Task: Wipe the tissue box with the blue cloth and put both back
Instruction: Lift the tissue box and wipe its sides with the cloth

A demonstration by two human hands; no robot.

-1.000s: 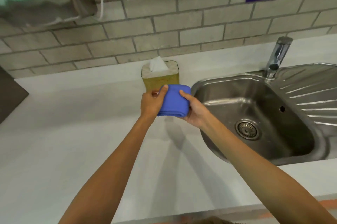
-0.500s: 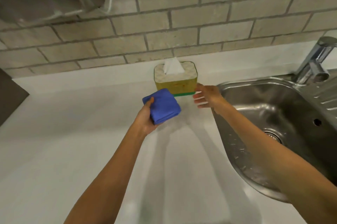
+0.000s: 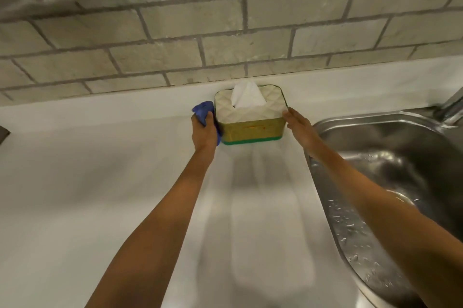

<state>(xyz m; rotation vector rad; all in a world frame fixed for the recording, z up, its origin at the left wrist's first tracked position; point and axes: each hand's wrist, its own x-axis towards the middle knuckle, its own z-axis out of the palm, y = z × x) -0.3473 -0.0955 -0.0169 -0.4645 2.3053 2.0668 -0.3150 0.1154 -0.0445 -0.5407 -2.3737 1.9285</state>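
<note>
Fingers [image 3: 292,113] of your right hand [image 3: 299,127] lie flat and together against the right side of the one tissue box [image 3: 249,117]; your left hand [image 3: 204,131] clamps the one blue cloth [image 3: 203,110] against its left side, near the wall on the counter [image 3: 100,182]. Wiping is just starting; next, rub across each face while steadying the box.
</note>
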